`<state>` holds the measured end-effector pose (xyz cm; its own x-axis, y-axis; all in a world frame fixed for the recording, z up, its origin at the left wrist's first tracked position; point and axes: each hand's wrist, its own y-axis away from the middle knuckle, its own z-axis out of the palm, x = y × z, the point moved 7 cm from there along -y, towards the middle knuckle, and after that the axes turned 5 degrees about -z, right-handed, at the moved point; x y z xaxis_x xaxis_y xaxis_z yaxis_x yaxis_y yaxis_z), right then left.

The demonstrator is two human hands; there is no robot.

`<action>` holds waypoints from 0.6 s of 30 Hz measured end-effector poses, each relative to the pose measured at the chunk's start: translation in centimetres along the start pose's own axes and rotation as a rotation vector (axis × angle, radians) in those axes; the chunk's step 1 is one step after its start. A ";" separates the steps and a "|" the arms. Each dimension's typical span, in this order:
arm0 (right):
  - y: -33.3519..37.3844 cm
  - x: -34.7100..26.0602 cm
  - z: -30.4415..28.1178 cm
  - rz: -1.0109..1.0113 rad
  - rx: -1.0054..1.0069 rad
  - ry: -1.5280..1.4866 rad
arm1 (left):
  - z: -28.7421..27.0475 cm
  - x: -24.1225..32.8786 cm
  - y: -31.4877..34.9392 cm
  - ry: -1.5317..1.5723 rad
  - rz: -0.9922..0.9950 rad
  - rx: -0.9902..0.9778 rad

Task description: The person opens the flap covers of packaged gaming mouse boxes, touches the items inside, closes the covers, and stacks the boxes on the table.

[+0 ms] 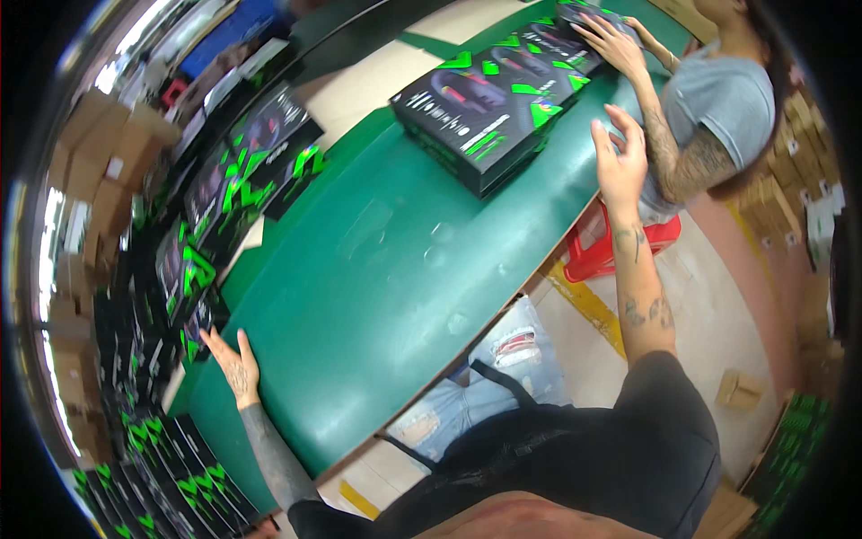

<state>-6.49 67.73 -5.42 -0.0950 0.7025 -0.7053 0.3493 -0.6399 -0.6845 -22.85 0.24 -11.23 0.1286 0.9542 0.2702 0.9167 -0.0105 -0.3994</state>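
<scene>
My left hand (235, 366) is at the left end of the green table, fingers spread and holding nothing. Its fingertips are right beside the lowest of a row of black boxes with green graphics (202, 314); I cannot tell if they touch. Raised over the table's near right edge, my right hand (621, 166) is empty, its fingers loosely bent and the thumb apart. Just left of it lies a large black box with green markings (476, 117), with more such boxes lined up behind. At the far end, a co-worker's hand (615, 45) rests on one of those boxes.
The green tabletop (359, 296) runs diagonally between my hands. A person in a grey shirt (723, 103) is at the right, near a red stool (597, 247). Stacked black-and-green boxes (171, 476) stand at lower left. Cardboard cartons (108, 144) are piled at far left.
</scene>
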 end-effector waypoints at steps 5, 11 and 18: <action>-3.6 12.2 -0.3 0.488 0.086 -0.225 | 2.7 -0.9 -2.5 -0.052 0.021 -0.040; -6.3 14.0 1.7 0.171 -0.035 0.129 | 2.6 -0.1 -1.5 -0.106 -0.088 -0.092; -0.3 6.4 4.9 -0.070 -0.677 0.551 | 1.6 3.5 -0.6 -0.073 -0.106 -0.153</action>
<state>-11.78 70.92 -10.64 0.2656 0.8958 -0.3564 0.8547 -0.3898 -0.3429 -23.55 4.10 -11.42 0.0061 0.9715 0.2371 0.9713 0.0506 -0.2326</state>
